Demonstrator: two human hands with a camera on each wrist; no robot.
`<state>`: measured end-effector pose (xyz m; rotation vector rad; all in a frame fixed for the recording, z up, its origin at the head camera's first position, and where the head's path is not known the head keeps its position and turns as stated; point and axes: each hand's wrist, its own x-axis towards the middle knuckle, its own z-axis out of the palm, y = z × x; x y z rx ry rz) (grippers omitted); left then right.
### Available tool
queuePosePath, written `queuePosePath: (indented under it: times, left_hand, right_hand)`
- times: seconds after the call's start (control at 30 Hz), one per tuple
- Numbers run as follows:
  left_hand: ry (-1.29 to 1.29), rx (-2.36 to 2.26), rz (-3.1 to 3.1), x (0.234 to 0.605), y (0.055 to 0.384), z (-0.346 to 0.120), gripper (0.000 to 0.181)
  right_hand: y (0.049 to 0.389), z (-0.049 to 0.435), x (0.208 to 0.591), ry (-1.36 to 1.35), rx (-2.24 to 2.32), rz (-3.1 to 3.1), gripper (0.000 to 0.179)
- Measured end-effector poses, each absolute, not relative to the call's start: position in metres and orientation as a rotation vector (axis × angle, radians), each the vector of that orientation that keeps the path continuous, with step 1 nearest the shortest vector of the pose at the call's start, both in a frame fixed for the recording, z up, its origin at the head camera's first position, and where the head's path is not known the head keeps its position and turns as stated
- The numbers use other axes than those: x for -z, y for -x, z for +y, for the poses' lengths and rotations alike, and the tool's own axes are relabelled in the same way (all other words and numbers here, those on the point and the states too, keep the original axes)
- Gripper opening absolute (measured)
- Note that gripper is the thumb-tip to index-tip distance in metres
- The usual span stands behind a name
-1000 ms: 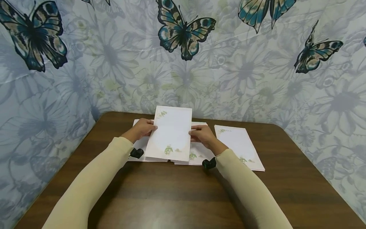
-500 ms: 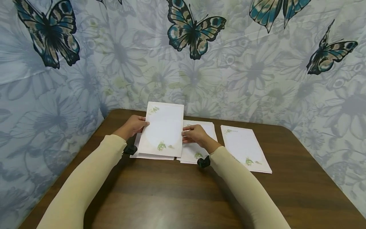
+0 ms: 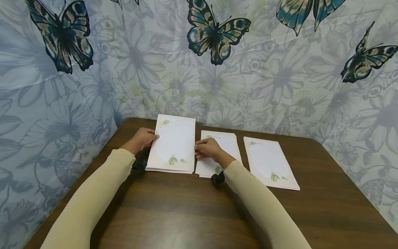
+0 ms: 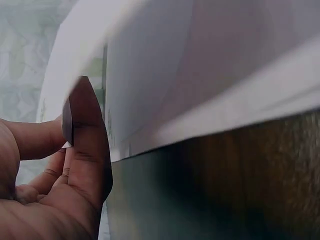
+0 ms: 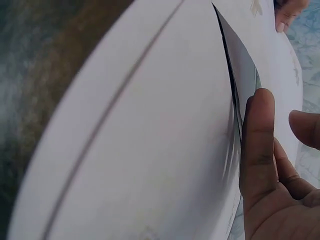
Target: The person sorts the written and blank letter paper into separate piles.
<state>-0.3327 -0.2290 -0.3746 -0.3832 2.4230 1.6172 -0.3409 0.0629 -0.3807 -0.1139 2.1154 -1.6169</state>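
Observation:
A white sheet of paper (image 3: pixel 174 143) with small green plant prints lies over the left paper stack, its upper end reaching past the stack. My left hand (image 3: pixel 141 140) pinches its left edge between thumb and fingers, as the left wrist view confirms with the hand (image 4: pixel 75 160) close up. At the opposite edge is my right hand (image 3: pixel 210 149), above the middle stack of paper (image 3: pixel 228 145). In the right wrist view the right hand (image 5: pixel 270 185) has its index finger straight along a paper edge, the thumb held apart from it.
To the right lies another stack of matching printed paper (image 3: pixel 270 162). All of it rests on a brown wooden table (image 3: pixel 174 207). Behind the far edge hangs a cloth (image 3: pixel 149 83) printed with flowers and butterflies.
Both hands have carried the sheet leftward from between the left and middle stacks, then down onto the left one. The right thumb is now off the sheet. The head view has turned slightly left.

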Motion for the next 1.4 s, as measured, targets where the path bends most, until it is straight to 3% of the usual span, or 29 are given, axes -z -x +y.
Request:
queuePosePath:
  times: [0.6, 1.0, 1.4]
  left_hand:
    - [0.363, -1.535, 2.463, 0.388, 0.335, -0.232, 0.045]
    - [0.378, -1.407, 2.563, 0.378, 0.329, -0.234, 0.046]
    - [0.281, -1.082, 2.831, 0.365, 0.333, -0.22, 0.043]
  right_hand:
    - [0.338, 0.06, 0.381, 0.152, 1.561, 2.079, 0.036]
    - [0.34, 0.062, 0.381, 0.176, 1.558, 2.048, 0.039]
    - [0.358, 0.121, 0.374, 0.09, 1.548, 2.15, 0.047]
